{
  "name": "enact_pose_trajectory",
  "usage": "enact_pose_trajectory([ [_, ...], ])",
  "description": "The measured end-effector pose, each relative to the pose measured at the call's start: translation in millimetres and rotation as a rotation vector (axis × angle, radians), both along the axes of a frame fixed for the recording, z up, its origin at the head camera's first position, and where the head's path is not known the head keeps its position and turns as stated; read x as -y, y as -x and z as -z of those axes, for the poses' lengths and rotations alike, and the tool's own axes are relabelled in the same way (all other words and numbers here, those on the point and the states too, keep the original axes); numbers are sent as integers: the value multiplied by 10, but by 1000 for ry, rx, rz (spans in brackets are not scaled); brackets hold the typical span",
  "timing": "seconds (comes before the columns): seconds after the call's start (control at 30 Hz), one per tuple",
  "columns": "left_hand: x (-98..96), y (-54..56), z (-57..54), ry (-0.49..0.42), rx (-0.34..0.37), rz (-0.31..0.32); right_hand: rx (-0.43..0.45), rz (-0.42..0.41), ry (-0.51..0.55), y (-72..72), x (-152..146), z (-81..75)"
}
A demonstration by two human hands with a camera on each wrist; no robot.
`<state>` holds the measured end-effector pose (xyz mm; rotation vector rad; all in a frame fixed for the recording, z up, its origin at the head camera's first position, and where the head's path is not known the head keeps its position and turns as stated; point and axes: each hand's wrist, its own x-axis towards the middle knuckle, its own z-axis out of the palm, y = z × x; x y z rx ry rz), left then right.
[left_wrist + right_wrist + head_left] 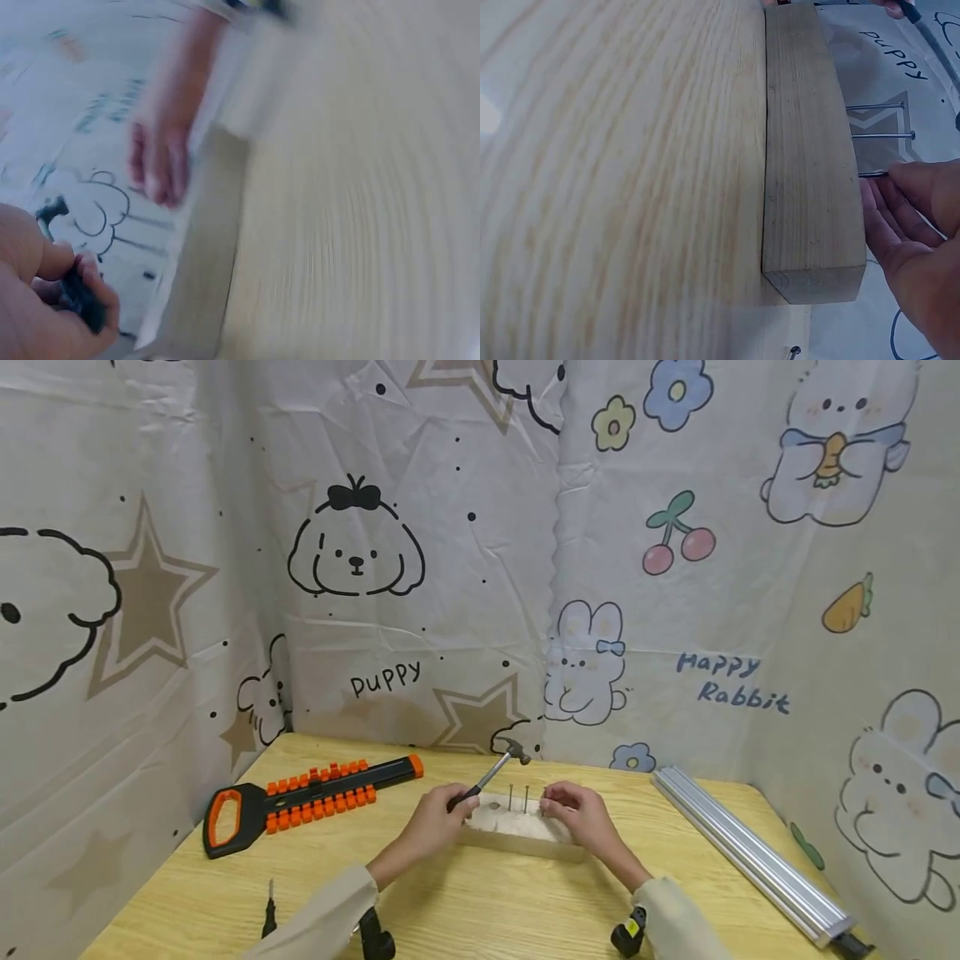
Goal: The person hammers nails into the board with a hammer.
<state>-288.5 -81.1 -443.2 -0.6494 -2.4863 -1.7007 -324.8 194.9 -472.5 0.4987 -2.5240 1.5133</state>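
My left hand (442, 817) grips the dark handle of a claw hammer (495, 770), its head raised above the far side of a pale wooden block (517, 843). Two nails (511, 797) stand upright in the block's top, near its middle. My right hand (585, 814) is at the block's right part. In the right wrist view, the thumb and fingertips pinch a third nail (874, 175) at the block's surface, in line with the two standing ones. The left wrist view is blurred, with the hammer handle (82, 300) inside the curled fingers.
On the left lies a black and orange tool (322, 797) with rows of orange clips. A thin dark screwdriver (270, 918) is by the left sleeve. A long silver metal rail (750, 852) lies along the right side. A printed curtain (450, 635) hangs behind the wooden table (480, 910).
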Motion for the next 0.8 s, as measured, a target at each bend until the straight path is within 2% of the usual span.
enact_pose_trajectory([
  [0.1, 35, 1, -3, -226, 295, 43, 24, 11, 2, -22, -14, -22],
  [0.17, 70, 8, -16, -346, 452, 71, 44, 16, 17, -37, -29, -49],
  [0.23, 118, 19, -28, -436, 549, 106, 59, 28, 36, -49, -55, -83],
  [0.3, 171, 29, -39, -493, 605, 145, 57, 45, 64, -53, -103, -117],
  [0.4, 233, 32, -25, -495, 619, 186, 30, 91, 68, -57, -219, -162],
  [0.47, 253, 17, -11, -464, 602, 207, 14, 130, 55, -64, -311, -184],
  [0.6, 287, -32, -12, -395, 541, 212, 21, 206, -32, -50, -446, -188],
  [0.7, 284, -53, -43, -349, 511, 202, 77, 224, -131, -39, -536, -159],
  [0.8, 263, -50, -57, -317, 504, 216, 176, 193, -241, -51, -628, -121],
])
